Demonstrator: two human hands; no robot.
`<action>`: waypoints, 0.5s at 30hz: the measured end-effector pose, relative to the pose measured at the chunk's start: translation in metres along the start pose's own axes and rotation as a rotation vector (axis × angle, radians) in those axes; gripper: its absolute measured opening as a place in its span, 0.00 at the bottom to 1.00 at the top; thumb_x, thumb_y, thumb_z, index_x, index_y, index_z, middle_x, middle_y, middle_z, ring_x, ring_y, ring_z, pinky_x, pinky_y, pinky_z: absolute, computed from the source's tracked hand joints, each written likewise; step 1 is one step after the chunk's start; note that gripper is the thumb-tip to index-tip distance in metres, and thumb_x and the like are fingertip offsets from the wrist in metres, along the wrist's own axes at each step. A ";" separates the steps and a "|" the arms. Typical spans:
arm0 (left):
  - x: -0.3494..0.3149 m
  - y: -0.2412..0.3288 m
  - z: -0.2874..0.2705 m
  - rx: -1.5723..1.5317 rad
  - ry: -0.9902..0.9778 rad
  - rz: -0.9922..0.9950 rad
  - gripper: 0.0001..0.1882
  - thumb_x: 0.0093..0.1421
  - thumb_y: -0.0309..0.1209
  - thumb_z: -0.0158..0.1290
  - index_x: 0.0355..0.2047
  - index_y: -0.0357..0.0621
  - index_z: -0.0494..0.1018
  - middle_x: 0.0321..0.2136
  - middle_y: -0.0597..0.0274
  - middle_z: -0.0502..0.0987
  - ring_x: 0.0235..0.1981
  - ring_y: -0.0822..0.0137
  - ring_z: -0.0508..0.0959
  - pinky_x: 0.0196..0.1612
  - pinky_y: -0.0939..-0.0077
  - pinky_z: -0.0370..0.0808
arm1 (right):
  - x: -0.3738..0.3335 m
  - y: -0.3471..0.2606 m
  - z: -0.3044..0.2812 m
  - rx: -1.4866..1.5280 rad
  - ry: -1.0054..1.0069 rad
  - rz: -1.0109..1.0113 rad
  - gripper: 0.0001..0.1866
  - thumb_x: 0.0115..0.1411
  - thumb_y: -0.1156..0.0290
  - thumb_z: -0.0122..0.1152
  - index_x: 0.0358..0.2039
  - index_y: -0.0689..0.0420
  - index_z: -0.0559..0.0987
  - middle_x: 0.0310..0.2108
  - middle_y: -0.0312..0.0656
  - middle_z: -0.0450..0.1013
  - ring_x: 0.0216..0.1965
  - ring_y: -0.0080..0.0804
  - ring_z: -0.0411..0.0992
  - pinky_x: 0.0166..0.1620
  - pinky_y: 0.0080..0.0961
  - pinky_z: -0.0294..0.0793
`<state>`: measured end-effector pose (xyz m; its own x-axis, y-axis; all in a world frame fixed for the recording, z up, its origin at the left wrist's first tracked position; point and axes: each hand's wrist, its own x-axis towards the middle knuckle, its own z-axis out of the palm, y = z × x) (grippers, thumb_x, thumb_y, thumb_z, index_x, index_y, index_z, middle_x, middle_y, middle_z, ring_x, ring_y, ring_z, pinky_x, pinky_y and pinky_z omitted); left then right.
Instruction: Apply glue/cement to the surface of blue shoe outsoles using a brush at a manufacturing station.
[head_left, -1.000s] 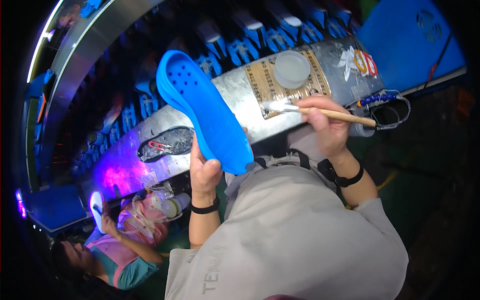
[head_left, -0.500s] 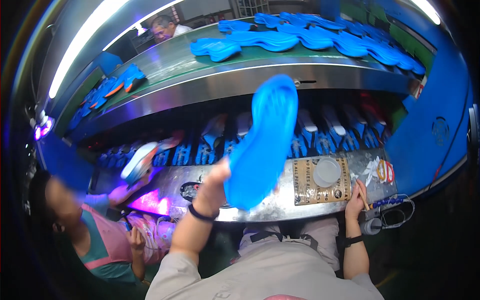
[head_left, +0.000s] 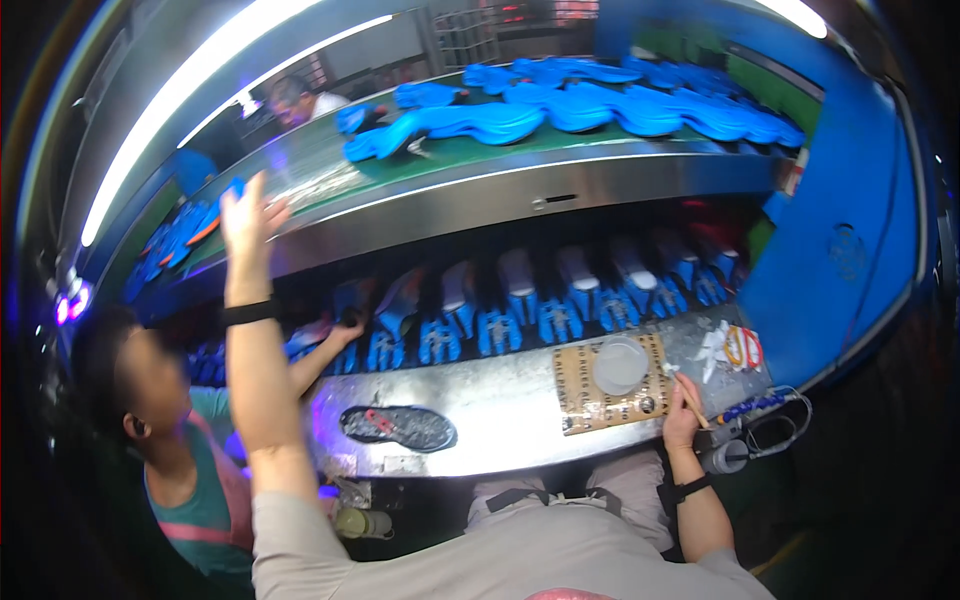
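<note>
My left hand [head_left: 252,215] is raised at the far left, in front of the conveyor belt. Its fingers are spread with nothing seen between them, and just behind it lie blue soles with orange edges [head_left: 205,232]. On the right, my right hand [head_left: 682,412] is closed around a brush [head_left: 692,400] with a thin wooden handle. The brush's pale tip is beside a clear round tub [head_left: 620,366], which stands on a taped brown cardboard sheet [head_left: 590,418]. Several plain blue shoe soles [head_left: 480,124] lie in rows along the belt.
A metal bench [head_left: 510,440] bears a dark sole-shaped piece [head_left: 398,428], white scraps [head_left: 714,350] and rolls of tape [head_left: 742,347]. Shoes on blue holders [head_left: 498,330] line the space under the belt [head_left: 300,170]. A co-worker [head_left: 190,440] reaches in from the left; another person sits beyond the belt.
My left hand has gone from the middle to the far left and no longer holds the blue sole. The co-worker's arm now reaches toward the holders. My right hand keeps the brush.
</note>
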<state>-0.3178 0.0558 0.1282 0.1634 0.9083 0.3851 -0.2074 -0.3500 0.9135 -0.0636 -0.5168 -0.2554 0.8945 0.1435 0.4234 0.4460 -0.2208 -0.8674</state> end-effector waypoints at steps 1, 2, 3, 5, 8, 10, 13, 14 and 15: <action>0.020 -0.003 -0.018 0.028 0.144 -0.105 0.37 0.61 0.44 0.60 0.64 0.44 0.57 0.52 0.26 0.69 0.39 0.44 0.81 0.38 0.58 0.82 | -0.002 0.003 0.002 -0.023 0.005 -0.030 0.12 0.66 0.74 0.53 0.46 0.64 0.79 0.43 0.49 0.77 0.46 0.44 0.75 0.51 0.34 0.73; 0.073 -0.025 -0.121 0.013 0.143 -0.095 0.37 0.61 0.44 0.60 0.64 0.44 0.57 0.52 0.26 0.69 0.39 0.44 0.81 0.38 0.58 0.82 | 0.003 0.001 0.005 -0.017 -0.015 -0.082 0.11 0.65 0.74 0.54 0.45 0.64 0.79 0.42 0.49 0.77 0.44 0.44 0.75 0.50 0.34 0.73; 0.106 -0.031 -0.207 0.309 -0.290 0.049 0.27 0.62 0.40 0.59 0.55 0.37 0.66 0.49 0.35 0.72 0.41 0.49 0.80 0.46 0.63 0.81 | 0.014 -0.007 0.009 0.022 -0.078 -0.115 0.11 0.65 0.74 0.54 0.45 0.63 0.79 0.40 0.49 0.77 0.43 0.44 0.75 0.49 0.34 0.73; 0.090 -0.023 -0.123 -0.305 -0.119 -0.380 0.18 0.65 0.33 0.55 0.46 0.30 0.66 0.47 0.42 0.72 0.46 0.50 0.78 0.49 0.57 0.82 | 0.003 -0.012 0.003 -0.033 -0.012 -0.093 0.11 0.64 0.73 0.56 0.44 0.63 0.79 0.37 0.49 0.76 0.40 0.44 0.76 0.45 0.34 0.74; 0.058 -0.012 -0.114 0.007 -0.094 -0.169 0.17 0.67 0.37 0.53 0.44 0.32 0.67 0.40 0.43 0.75 0.35 0.54 0.82 0.42 0.58 0.84 | 0.001 -0.018 0.001 0.005 0.007 -0.108 0.11 0.64 0.73 0.56 0.44 0.63 0.79 0.37 0.49 0.77 0.40 0.44 0.76 0.45 0.33 0.74; 0.040 -0.013 -0.112 0.112 -0.053 -0.088 0.16 0.67 0.38 0.53 0.40 0.34 0.69 0.35 0.48 0.77 0.31 0.57 0.82 0.38 0.61 0.84 | 0.004 -0.017 -0.001 -0.001 0.004 -0.129 0.11 0.64 0.72 0.56 0.44 0.63 0.79 0.37 0.50 0.77 0.39 0.45 0.76 0.44 0.33 0.74; -0.013 0.006 -0.083 0.505 0.065 0.140 0.15 0.66 0.39 0.55 0.33 0.37 0.72 0.26 0.57 0.77 0.25 0.63 0.80 0.32 0.66 0.81 | 0.003 -0.006 -0.001 0.066 -0.020 0.019 0.11 0.65 0.72 0.56 0.44 0.63 0.80 0.38 0.45 0.78 0.41 0.37 0.76 0.46 0.30 0.74; -0.036 0.015 -0.072 0.788 0.147 0.296 0.16 0.65 0.39 0.57 0.30 0.38 0.74 0.21 0.60 0.77 0.22 0.66 0.79 0.29 0.68 0.79 | 0.003 -0.007 -0.001 0.061 -0.030 0.030 0.11 0.65 0.72 0.56 0.44 0.63 0.80 0.38 0.45 0.78 0.41 0.37 0.76 0.46 0.30 0.74; -0.051 0.015 -0.072 1.063 0.265 0.613 0.17 0.63 0.39 0.59 0.26 0.38 0.73 0.16 0.60 0.73 0.19 0.67 0.75 0.27 0.68 0.73 | 0.007 -0.010 -0.001 0.134 -0.006 0.076 0.11 0.65 0.72 0.57 0.44 0.63 0.80 0.39 0.43 0.78 0.41 0.33 0.76 0.46 0.30 0.74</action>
<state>-0.3988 0.0202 0.1128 0.0912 0.5062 0.8576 0.7188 -0.6295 0.2951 -0.0615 -0.5142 -0.2435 0.9250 0.1374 0.3543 0.3688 -0.1000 -0.9241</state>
